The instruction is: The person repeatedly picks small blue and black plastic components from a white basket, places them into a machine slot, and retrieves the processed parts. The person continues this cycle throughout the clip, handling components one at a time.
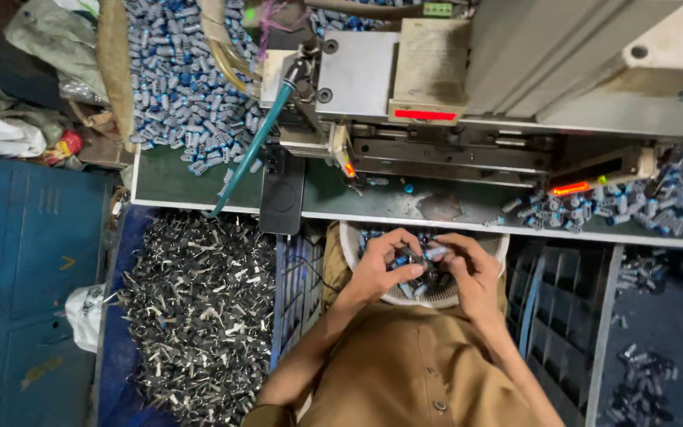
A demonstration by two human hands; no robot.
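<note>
My left hand (383, 265) and my right hand (468, 269) meet over a white basket (349, 245) on my lap, which holds small blue-and-silver cylindrical parts. Both hands pinch small parts between the fingertips, a blue-tipped one (399, 258) in the left and a pale one (436, 253) in the right. Just beyond the basket is the green workbench edge (405, 215) and the grey machine (436, 87) above it.
Heaps of blue parts lie on the bench at the far left (179, 87) and the right (658, 205). A pile of dark metal pieces (199, 308) fills the bin on my left. A black phone (282, 198) overhangs the bench edge. A teal hose (250, 150) slants down.
</note>
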